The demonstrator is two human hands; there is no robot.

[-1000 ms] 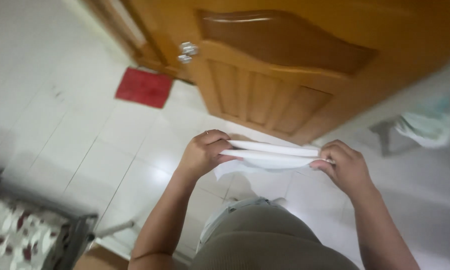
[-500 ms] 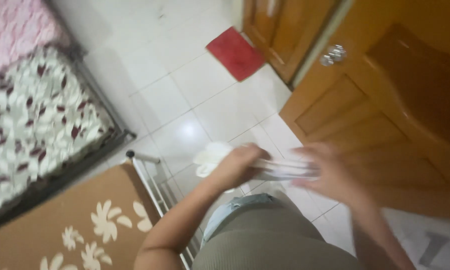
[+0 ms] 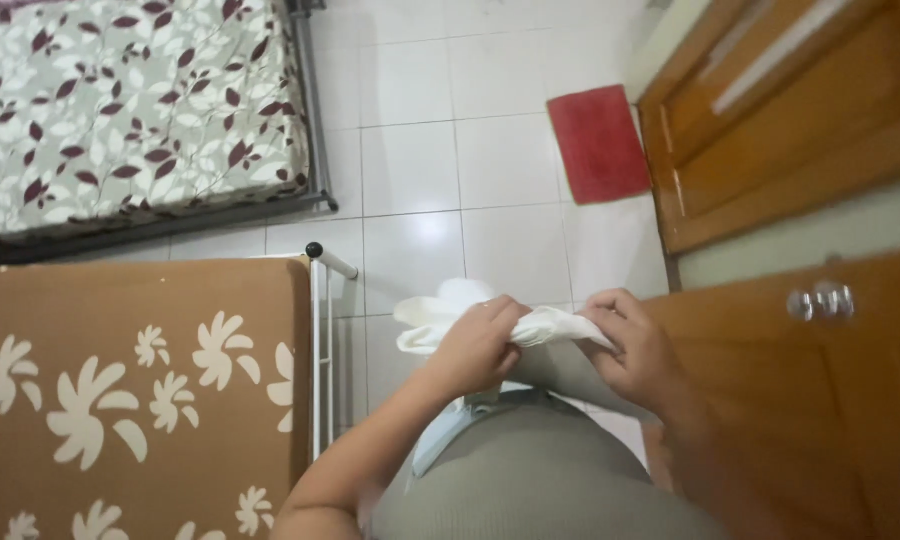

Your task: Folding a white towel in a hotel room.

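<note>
Overhead, from left to right: a brown mattress [image 3: 130, 400] printed with cream flowers fills the lower left, and a second mattress [image 3: 130, 110] in grey-green with dark red leaves lies above it, across the upper left. A white metal rail [image 3: 317, 360] with a black end cap runs down the right edge of the brown mattress, and a dark metal frame borders the leaf-patterned one. White floor tiles [image 3: 410, 170] occupy the centre of the view.

Below the tiles, the left hand [image 3: 478, 345] is curled over a white folded cloth [image 3: 440, 318], its fingers pressed together and closed around the fabric; a bunched end of the cloth sticks out to the left of the knuckles. The cloth is held in the air in front of the person's body, above the tiles, and spans the gap between the two hands. The right hand [image 3: 635, 350] pinches the other end of the cloth between thumb and bent fingers. A grey garment covers the person's torso at bottom centre.

Farther right, a red mat [image 3: 598, 142] lies flat on the tiles just beside a wooden door frame [image 3: 770, 120]. A wooden door [image 3: 820, 400] with a silver round knob [image 3: 820, 300] fills the lower right.
</note>
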